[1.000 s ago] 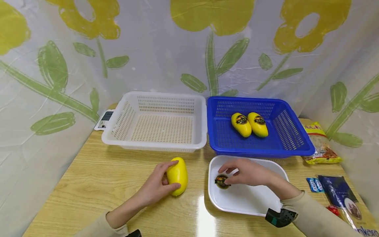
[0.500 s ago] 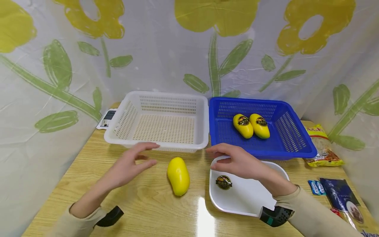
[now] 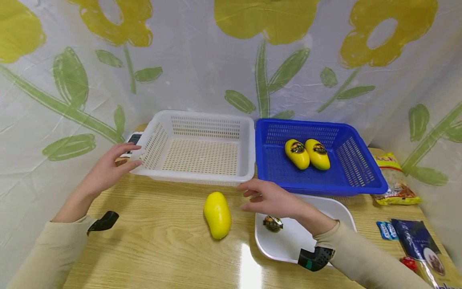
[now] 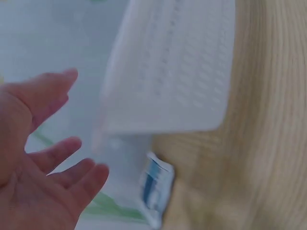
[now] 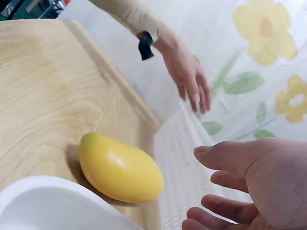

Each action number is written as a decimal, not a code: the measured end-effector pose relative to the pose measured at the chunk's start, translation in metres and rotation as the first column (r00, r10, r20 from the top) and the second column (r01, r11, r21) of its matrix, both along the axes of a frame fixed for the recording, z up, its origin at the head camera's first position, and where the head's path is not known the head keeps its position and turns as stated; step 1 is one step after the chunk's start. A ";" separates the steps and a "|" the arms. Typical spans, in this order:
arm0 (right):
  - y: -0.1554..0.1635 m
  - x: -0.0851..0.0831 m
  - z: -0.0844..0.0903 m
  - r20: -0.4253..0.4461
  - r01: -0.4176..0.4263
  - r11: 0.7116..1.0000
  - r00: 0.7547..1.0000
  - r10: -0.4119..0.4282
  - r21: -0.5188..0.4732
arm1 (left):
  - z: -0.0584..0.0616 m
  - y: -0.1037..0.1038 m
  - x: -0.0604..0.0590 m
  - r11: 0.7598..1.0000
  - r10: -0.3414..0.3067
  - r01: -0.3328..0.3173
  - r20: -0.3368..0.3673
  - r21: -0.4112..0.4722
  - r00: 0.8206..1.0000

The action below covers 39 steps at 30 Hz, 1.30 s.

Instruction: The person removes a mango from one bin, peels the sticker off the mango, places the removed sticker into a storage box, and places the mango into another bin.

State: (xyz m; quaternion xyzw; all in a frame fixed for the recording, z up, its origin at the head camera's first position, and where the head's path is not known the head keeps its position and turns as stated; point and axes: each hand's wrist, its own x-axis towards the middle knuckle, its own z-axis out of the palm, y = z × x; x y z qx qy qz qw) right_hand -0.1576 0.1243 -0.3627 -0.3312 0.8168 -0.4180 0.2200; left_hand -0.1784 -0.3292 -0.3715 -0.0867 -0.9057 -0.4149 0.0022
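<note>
My left hand [image 3: 106, 166] reaches the left side of the white slotted basket [image 3: 198, 176], its thumb and fingers spread at the rim. The left wrist view shows a gap between those fingers and the basket wall [image 4: 168, 96]. Over the left corner of the white tray [image 3: 306, 235] hovers my right hand [image 3: 268, 198], fingers loosely bent and holding nothing. Between the hands, a yellow mango [image 3: 217, 215] without a label lies on the table. A black round sticker [image 3: 273, 224] is inside the tray, just below my right hand.
A blue slotted basket [image 3: 364, 188] with two labelled mangoes [image 3: 306, 154] adjoins the white basket's right side. A packet [image 3: 135, 138] lies behind my left hand. At the right are a yellow snack bag [image 3: 395, 180], small blue sachets [image 3: 387, 230] and a dark blue pouch [image 3: 415, 241].
My left hand let go of the mango and moved left and away to the white basket's left rim. The right hand shifted left from over the tray's sticker.
</note>
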 end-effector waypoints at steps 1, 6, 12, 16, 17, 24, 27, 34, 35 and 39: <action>-0.002 0.000 -0.001 0.005 -0.007 1.000 1.000 0.007 0.000 | -0.004 -0.005 -0.002 1.000 0.008 -0.009 0.041 0.027 0.999; -0.016 0.000 -0.010 0.038 -0.035 0.999 0.999 0.033 0.032 | -0.025 -0.023 -0.008 0.988 0.012 -0.040 0.186 0.147 0.982; -0.034 -0.004 -0.017 -0.006 -0.096 0.986 0.995 0.098 0.136 | -0.042 -0.029 -0.010 0.919 -0.060 -0.038 0.236 0.392 0.970; -0.050 -0.010 -0.023 -0.086 -0.109 0.973 0.988 0.129 0.204 | -0.043 -0.029 -0.011 0.901 -0.065 -0.053 0.253 0.431 0.965; -0.054 -0.011 -0.024 -0.103 -0.113 0.970 0.985 0.137 0.215 | -0.043 -0.029 -0.011 0.901 -0.060 -0.058 0.257 0.430 0.965; -0.081 -0.013 -0.034 -0.147 -0.173 0.934 0.963 0.227 0.313 | -0.045 -0.027 -0.011 0.885 -0.086 -0.036 0.239 0.465 0.967; -0.089 -0.014 -0.034 -0.189 -0.208 0.924 0.942 0.277 0.320 | -0.044 -0.026 -0.010 0.885 -0.079 -0.045 0.245 0.464 0.966; -0.096 -0.019 -0.034 -0.227 -0.259 0.915 0.915 0.335 0.308 | -0.043 -0.025 -0.011 0.897 -0.063 -0.052 0.244 0.438 0.968; -0.096 -0.020 -0.035 -0.225 -0.259 0.913 0.914 0.337 0.314 | -0.043 -0.024 -0.012 0.899 -0.063 -0.049 0.242 0.434 0.968; -0.092 -0.025 -0.037 -0.180 -0.249 0.904 0.928 0.325 0.347 | -0.043 -0.022 -0.012 0.907 -0.064 -0.047 0.246 0.420 0.967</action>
